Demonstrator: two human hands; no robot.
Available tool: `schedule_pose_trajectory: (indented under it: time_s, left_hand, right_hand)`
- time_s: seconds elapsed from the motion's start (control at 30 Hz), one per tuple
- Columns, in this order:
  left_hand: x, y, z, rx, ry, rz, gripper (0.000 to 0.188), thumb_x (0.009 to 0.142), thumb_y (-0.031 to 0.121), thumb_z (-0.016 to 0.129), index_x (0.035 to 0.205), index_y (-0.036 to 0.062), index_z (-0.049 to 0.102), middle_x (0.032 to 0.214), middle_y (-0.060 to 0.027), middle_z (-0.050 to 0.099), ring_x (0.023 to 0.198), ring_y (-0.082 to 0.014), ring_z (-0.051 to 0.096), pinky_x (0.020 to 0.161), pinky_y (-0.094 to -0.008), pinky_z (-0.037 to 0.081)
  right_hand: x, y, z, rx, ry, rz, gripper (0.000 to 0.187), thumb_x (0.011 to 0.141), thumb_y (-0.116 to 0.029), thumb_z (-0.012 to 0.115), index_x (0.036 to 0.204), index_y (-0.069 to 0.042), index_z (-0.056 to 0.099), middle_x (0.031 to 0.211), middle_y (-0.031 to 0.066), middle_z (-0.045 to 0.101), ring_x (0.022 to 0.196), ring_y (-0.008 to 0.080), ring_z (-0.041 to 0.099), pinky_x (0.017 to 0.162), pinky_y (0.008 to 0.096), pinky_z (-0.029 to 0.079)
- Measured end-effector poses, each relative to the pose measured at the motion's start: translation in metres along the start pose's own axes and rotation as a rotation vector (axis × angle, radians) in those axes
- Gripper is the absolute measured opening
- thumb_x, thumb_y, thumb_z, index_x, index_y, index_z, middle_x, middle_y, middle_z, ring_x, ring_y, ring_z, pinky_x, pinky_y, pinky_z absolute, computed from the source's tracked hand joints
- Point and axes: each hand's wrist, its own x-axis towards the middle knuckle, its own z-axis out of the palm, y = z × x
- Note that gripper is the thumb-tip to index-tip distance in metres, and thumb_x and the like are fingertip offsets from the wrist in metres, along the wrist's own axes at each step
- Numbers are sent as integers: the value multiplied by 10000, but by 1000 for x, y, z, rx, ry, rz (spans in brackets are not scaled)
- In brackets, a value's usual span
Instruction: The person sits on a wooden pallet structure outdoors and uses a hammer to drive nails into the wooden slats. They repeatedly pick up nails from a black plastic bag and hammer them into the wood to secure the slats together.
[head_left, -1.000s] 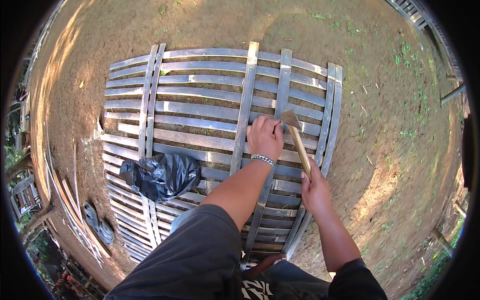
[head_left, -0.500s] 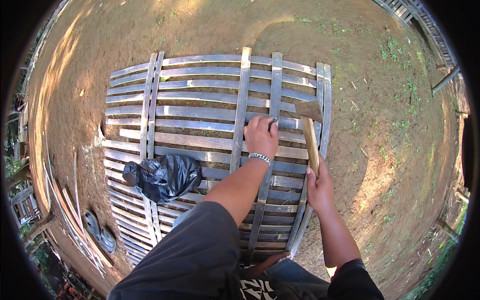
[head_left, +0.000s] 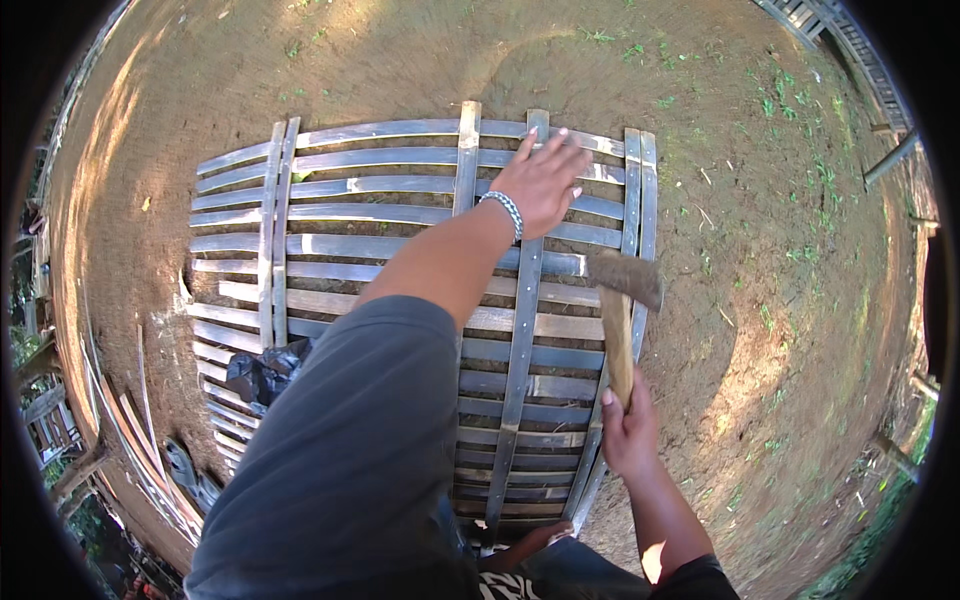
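A lattice panel of split bamboo slats (head_left: 365, 213) lies on the ground before me, with long crosspieces over its many thin slats. My left hand (head_left: 543, 190), a chain bracelet at its wrist, reaches over the far part, near a crosspiece (head_left: 525, 300) dotted with small nail heads. Its fingers are stretched and slightly spread, the tips smeared by motion. In my right hand (head_left: 630, 428) is a hatchet, gripped low on its wooden handle (head_left: 617, 345). The hatchet's dark metal head (head_left: 626, 277) hangs over the panel's right edge.
A black plastic bag (head_left: 262, 373) rests on the panel's left side, partly hidden by my left sleeve. Sandals (head_left: 190, 475) and long bamboo strips (head_left: 140, 430) lie on the dirt at lower left. Bare foot skin (head_left: 545, 540) shows at the panel's near edge.
My left hand has moved away from me across the panel, its curled fingers now stretched out. The hatchet in my right hand has come slightly nearer. The whole view has shifted a little.
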Motion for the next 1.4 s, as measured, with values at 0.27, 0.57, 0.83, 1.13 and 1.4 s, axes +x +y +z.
schedule_pose_trajectory:
  time_s: [0.27,0.57,0.83,1.13,1.4]
  left_hand:
    - [-2,-3,-7,-17,-66,90,535,1067,259,429,1582,114,404,1656,-137,369,1592,-300,221,1303,-566,111]
    - [-4,-2,-5,-52,-62,63,530,1053,247,449,1566,117,428,1648,-131,382,1586,-293,243,1302,-555,125]
    - [-3,-4,-5,-34,-28,77,523,1049,244,453,1555,113,438,1650,-138,379,1583,-296,251,1303,-551,127]
    - [-4,-5,-6,-52,-26,72,531,1054,252,437,1565,106,422,1658,-141,366,1587,-296,243,1305,-544,124]
    - [-3,-8,-6,-48,-30,60,544,1053,251,438,1574,98,407,1667,-141,351,1589,-293,235,1307,-537,114]
  right_hand:
    - [38,-14,10,-107,-91,-39,493,1034,-123,573,1511,-86,452,1237,305,667,1105,497,680,921,492,556]
    - [48,-14,17,-211,-151,-30,484,1019,-136,592,1485,-76,475,1247,292,666,1087,506,671,908,515,559]
    - [49,-4,16,-261,-107,-88,462,1013,-89,594,1460,-45,488,1160,297,689,1000,473,717,850,477,576]
    - [52,-2,24,-146,100,-415,505,1040,-129,575,1513,-17,440,1058,259,705,800,399,696,793,409,573]
    - [37,17,21,-1,-2,-222,469,1009,-76,605,1460,-14,492,1243,314,663,1105,490,674,915,476,555]
